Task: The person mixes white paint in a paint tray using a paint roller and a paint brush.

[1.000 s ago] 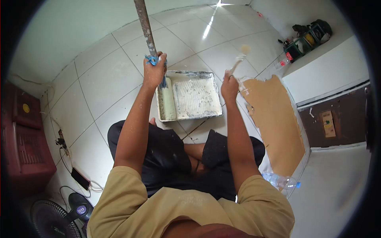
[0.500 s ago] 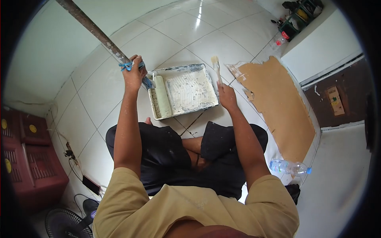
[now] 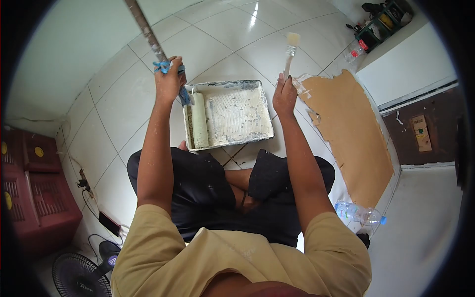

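Observation:
My left hand [image 3: 169, 79] is closed round the lower end of a long pole [image 3: 148, 32], where blue strips are tied. Below that grip, a paint roller [image 3: 199, 121] with a pale sleeve rests in the left end of a paint tray [image 3: 264, 106]. The tray is coated in whitish paint, with dark smears on its rim. Raised to the right of the tray, my right hand [image 3: 285, 96] grips a paintbrush [image 3: 289, 59] by its handle. The brush stands nearly upright, its pale bristles pointing away from me and touching nothing.
A torn brown cardboard sheet [image 3: 354, 133] lies on the tiled floor to the right. Near it is a clear plastic bottle [image 3: 358, 213]. Red plastic furniture [image 3: 42, 193] and a fan [image 3: 81, 277] stand at the left. A green crate [image 3: 383, 27] sits at the far right.
My right hand has moved away from me with the paintbrush, which now stands higher and farther out. The pole has swung rightward and more upright, and the roller has turned slightly in the tray.

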A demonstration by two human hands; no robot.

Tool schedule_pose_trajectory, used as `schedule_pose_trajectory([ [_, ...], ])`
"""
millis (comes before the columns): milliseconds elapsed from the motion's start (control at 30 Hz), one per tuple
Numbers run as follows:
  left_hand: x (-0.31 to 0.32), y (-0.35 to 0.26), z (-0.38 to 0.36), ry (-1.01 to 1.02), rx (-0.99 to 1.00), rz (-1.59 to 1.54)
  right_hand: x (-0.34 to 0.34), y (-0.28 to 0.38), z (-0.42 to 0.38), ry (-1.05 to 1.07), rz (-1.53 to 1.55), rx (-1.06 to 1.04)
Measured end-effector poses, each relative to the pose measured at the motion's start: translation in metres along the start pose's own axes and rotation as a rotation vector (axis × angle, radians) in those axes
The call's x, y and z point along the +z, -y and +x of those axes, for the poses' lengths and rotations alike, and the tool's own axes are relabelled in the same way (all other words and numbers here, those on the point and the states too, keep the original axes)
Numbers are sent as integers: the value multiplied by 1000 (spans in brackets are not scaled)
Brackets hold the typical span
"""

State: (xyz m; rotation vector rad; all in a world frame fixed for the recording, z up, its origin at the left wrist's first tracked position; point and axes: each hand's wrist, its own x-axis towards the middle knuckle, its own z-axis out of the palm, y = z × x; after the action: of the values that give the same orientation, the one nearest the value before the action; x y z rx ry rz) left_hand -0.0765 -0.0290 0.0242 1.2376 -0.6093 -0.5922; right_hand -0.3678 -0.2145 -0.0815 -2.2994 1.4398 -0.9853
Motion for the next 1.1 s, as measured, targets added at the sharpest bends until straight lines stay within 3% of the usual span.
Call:
schedule_pose_trajectory([
  [33,1,5,-3,-1,-5,4,8,0,0,-51,-27,52],
  [100,11,5,2,-69,43,95,60,-53,-25,287,-404,-16],
  [167,9,1,-1,-23,42,136,46,-32,-17,268,-310,212],
  [267,7,4,-8,-46,16,93,7,1,2,-102,-132,13],
  [300,6,3,-10,-12,-6,91,11,-6,-16,-82,-142,33],
  [400,17,-5,-1,35,29,90,59,-43,-29,400,-329,58],
  [433,18,-1,-4,39,30,109,55,-32,-32,432,-253,171],
  [500,21,2,-2,30,27,143,32,7,-27,362,-195,249],
  [533,21,5,-11,23,31,183,29,-6,-42,386,-209,260],
  [600,26,-1,-12,-22,81,253,48,-14,-19,440,-297,1],
  [633,20,6,-5,22,84,203,45,3,4,429,-294,-28],
  [700,15,6,-5,35,35,129,19,29,-18,108,-13,114],
  [733,17,8,-12,40,33,126,57,-9,-27,306,-229,127],
  [767,19,5,-13,22,32,129,94,-68,-38,558,-354,-53],
  [867,18,0,-2,8,54,132,13,20,-20,216,-124,-1],
  [967,14,4,-10,27,48,104,-57,68,-26,28,214,29],
  [1100,10,-10,-21,30,21,17,-97,59,-53,153,232,3],
])
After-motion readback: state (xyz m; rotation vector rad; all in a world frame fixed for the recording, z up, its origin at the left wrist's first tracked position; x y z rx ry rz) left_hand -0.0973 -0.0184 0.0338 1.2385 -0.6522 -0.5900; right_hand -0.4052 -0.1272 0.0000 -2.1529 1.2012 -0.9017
